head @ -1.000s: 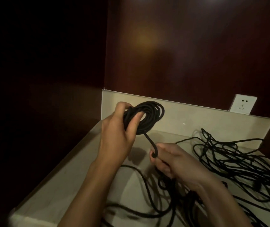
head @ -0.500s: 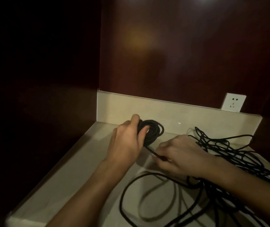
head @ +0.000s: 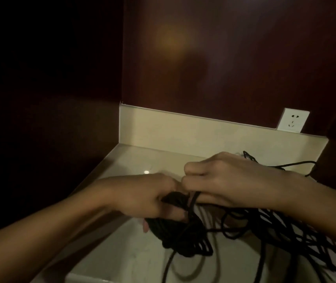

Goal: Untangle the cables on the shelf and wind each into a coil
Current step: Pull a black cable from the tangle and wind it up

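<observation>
A person's left hand (head: 142, 198) grips the black cable coil (head: 180, 234) over the shelf (head: 122, 256); the right hand (head: 222, 180) pinches its loose strand at three o'clock, tangled cables (head: 285, 231) beyond.

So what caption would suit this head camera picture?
Left hand grips a black cable coil while the right hand pinches its strand above a beige shelf.

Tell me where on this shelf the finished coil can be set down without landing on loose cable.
Bare shelf lies at the back left, bordered by the pale upstand and the dark left wall. A second patch lies front left, below the left hand and beside the coil. Crowded: the right half, under and beyond the right hand, where the tangled cables sprawl.
</observation>
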The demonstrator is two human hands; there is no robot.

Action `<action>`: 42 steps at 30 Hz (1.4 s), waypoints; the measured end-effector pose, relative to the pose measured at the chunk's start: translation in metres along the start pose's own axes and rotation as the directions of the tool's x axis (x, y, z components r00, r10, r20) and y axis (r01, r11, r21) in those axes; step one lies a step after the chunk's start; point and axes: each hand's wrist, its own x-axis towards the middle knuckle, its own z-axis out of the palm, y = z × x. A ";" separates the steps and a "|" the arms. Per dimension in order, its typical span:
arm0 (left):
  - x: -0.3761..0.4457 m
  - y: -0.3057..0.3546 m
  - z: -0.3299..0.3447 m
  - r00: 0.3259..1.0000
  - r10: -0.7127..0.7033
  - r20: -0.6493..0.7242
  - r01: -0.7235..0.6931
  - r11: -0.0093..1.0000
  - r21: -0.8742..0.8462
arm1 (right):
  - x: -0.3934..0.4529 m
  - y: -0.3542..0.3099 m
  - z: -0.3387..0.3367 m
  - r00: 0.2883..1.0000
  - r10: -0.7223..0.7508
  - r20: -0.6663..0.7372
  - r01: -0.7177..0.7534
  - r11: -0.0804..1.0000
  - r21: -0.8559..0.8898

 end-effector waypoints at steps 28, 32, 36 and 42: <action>-0.002 -0.014 0.031 0.772 -0.007 -0.635 -0.433 0.726 -0.535 | -0.021 -0.063 -0.013 0.694 0.698 0.176 -0.719 0.661 0.214; -0.001 -0.007 0.027 0.667 0.054 -0.743 -0.488 0.786 -0.381 | -0.016 -0.072 -0.002 0.611 0.788 0.071 -0.709 0.505 0.493; 0.005 -0.006 0.016 0.724 -0.002 -0.690 -0.484 0.711 -0.510 | -0.010 -0.050 0.032 0.667 0.705 -0.242 -0.610 0.703 0.366; 0.005 -0.004 0.014 0.821 -0.125 -0.556 -0.450 0.457 -0.767 | -0.011 0.005 0.051 0.812 0.423 -0.402 -0.467 0.884 -0.013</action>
